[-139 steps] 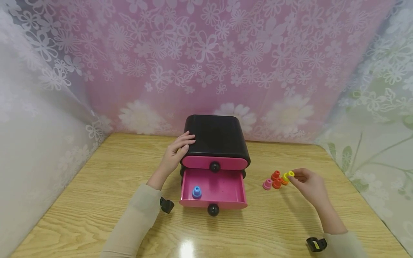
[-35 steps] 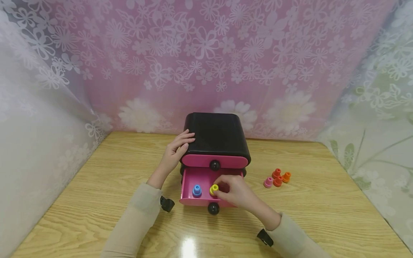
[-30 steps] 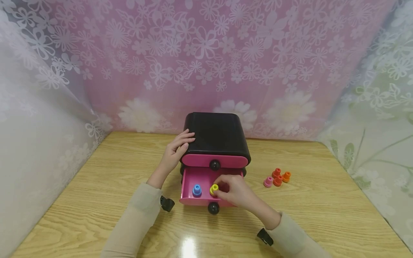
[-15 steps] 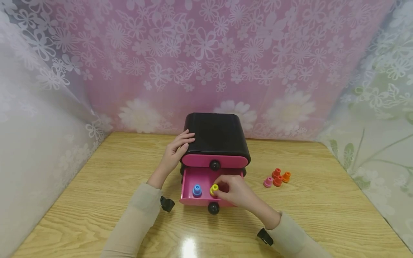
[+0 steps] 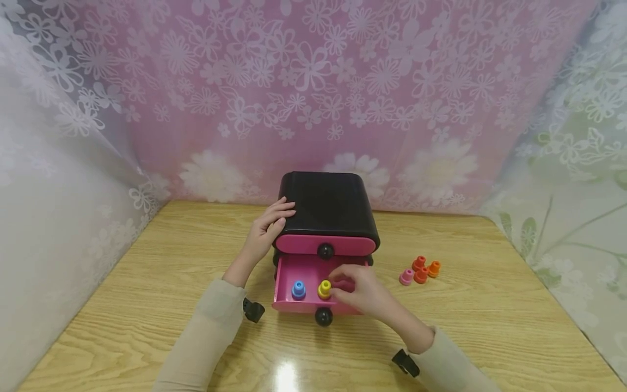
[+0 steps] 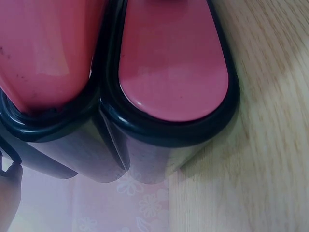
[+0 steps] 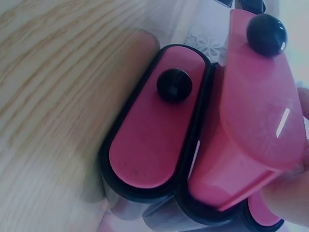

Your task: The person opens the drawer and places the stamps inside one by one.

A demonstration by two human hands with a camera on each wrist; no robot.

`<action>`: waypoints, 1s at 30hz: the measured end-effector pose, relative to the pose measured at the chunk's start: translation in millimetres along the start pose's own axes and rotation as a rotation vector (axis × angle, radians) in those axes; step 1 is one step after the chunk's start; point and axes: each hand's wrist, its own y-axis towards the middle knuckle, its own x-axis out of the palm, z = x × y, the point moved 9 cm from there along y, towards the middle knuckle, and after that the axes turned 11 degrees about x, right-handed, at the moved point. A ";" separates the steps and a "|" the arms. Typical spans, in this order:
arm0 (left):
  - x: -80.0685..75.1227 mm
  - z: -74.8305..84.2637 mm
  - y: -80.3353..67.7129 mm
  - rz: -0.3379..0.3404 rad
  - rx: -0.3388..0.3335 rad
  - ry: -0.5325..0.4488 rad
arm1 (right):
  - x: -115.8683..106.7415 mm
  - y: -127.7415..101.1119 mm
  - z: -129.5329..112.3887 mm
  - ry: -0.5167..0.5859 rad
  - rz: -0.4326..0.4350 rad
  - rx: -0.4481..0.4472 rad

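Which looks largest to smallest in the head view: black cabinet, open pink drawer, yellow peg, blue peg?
1. black cabinet
2. open pink drawer
3. yellow peg and blue peg: they look alike, so no ranking.

You've got a light wood-grain counter [image 5: 147, 283] with a glare spot on its near edge (overhead light reflecting). Behind it hangs a pink floral curtain [image 5: 313, 98], with a white lace curtain [image 5: 44, 179] left and a green-leaf one [image 5: 573, 179] right.

R hand [image 5: 360, 294] touches small yellow plastic peg [image 5: 325, 289] in open pink drawer [image 5: 313, 271], next to blue peg [image 5: 298, 290]; L hand [image 5: 268, 228] rests on black plastic drawer box [image 5: 327, 204].
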 end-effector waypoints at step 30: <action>0.8 1.6 0.3 0.002 0.010 0.009 | -64.9 -26.7 31.5 -0.033 0.236 0.070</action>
